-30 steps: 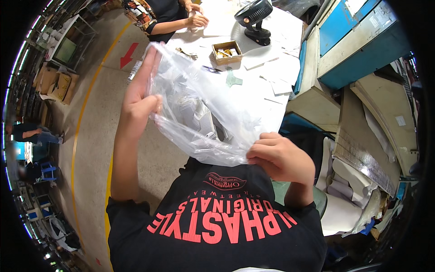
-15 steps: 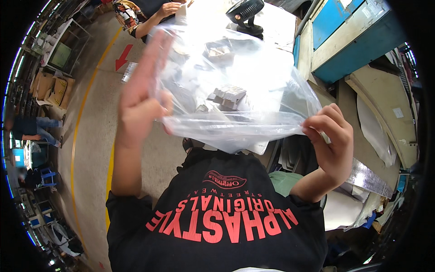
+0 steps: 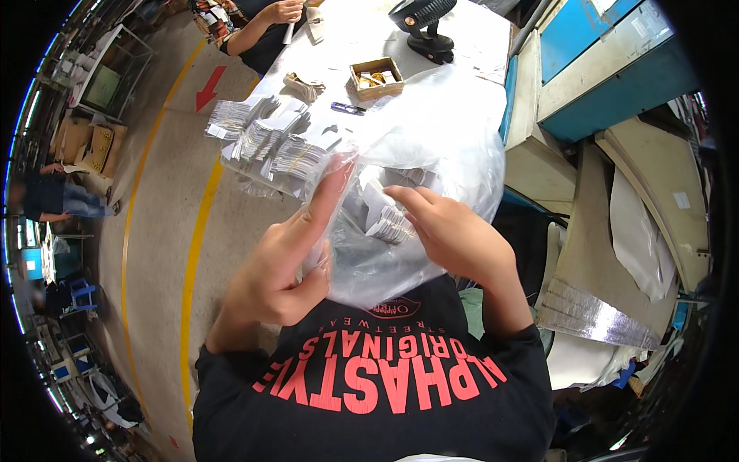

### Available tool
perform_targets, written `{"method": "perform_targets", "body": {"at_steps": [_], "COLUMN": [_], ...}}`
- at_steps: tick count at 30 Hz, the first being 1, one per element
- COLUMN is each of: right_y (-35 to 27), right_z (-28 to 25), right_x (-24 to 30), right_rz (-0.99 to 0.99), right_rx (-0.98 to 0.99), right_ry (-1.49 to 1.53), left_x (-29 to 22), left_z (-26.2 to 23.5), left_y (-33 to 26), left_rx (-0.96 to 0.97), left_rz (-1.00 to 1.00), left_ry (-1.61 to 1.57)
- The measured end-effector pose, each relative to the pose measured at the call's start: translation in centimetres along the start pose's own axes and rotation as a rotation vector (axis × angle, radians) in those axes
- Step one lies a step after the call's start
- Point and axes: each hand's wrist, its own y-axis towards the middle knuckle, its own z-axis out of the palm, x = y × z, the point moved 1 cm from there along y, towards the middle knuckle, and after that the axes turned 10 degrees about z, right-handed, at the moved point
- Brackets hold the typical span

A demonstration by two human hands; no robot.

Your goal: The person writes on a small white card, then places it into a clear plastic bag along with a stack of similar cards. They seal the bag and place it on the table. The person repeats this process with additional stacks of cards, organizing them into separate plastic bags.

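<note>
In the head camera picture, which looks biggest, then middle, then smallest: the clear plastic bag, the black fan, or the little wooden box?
1. Clear plastic bag, by far the biggest, though it is closest to the camera.
2. Black fan.
3. Little wooden box.
The fan and box look nearly alike, so their order is unsure.

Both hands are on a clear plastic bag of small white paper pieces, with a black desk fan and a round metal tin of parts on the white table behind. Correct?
Not quite: the head view shows a small rectangular wooden box of parts, not a round tin. Otherwise right: left hand and right hand hold the clear plastic bag, with the black fan on the white table.
</note>
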Motion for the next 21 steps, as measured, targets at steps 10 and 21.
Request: {"method": "perform_targets", "body": {"at_steps": [10,21], "right_y": [5.1,8.0], "right_z": [5.0,5.4], "right_x": [-9.7,-10.5], "right_rz": [0.233,0.337], "right_rx": [0.4,0.545], "right_ry": [-0.339,-0.245], "left_x": [4.3,5.0], "left_z": [1.8,1.9], "left_y": [-0.6,-0.1], "left_rx": [-0.044,-0.137], "left_rz": [0.048,-0.071], "left_ry": [0.017,-0.254]}}
